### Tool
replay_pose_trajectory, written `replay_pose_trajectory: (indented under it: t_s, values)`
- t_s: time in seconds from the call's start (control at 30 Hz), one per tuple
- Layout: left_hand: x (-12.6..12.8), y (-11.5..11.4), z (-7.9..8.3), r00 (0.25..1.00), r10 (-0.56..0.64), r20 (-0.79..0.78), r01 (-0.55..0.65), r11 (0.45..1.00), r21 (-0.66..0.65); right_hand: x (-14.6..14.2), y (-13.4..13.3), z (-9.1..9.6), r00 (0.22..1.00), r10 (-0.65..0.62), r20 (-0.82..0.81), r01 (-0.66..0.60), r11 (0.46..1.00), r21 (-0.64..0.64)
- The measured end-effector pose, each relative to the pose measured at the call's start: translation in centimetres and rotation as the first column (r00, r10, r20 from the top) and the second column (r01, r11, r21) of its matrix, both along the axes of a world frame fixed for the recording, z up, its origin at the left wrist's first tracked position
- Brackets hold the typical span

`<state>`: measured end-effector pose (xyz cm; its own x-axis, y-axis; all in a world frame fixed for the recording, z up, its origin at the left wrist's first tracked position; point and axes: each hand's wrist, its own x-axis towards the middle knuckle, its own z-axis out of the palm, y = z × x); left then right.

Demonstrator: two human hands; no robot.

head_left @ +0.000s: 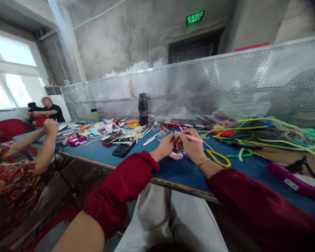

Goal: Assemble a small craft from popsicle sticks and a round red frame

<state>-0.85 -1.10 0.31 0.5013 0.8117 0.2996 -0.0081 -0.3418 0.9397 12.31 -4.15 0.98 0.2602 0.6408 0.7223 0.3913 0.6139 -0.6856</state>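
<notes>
The two hands meet over the near edge of the blue table (173, 173). The right hand (193, 146) grasps a thin pale stick (193, 138) between thumb and fingers, and the stick lies almost level across the top of this hand. The left hand (167, 144) is closed too - its fingertips pinch the left end of the same stick. Just below both hands, on the table, lies a round red and white disc (175, 156), partly hidden by them. A gold bracelet (203, 161) is on the right wrist, and a yellow loop (219, 158) lies just beside it, to the right. A black phone (123, 149) lies to the left of the left hand. Behind the hands stands a black bottle (143, 109). Far right of the right hand is a pile of coloured tubes (267, 134). Well apart on the left, a co-worker's hand (51, 126) is raised - I cannot tell what it holds.
</notes>
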Motion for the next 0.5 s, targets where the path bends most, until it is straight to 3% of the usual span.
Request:
replay_pose_trajectory:
  t_s: [0.5]
  values:
    - [0.01, -0.19, 0.08, 1.0, 0.016, -0.005, -0.016, 1.0, 0.027, -0.03, 0.02, 0.06, 1.0, -0.006, -0.02, 0.006, 1.0, -0.003]
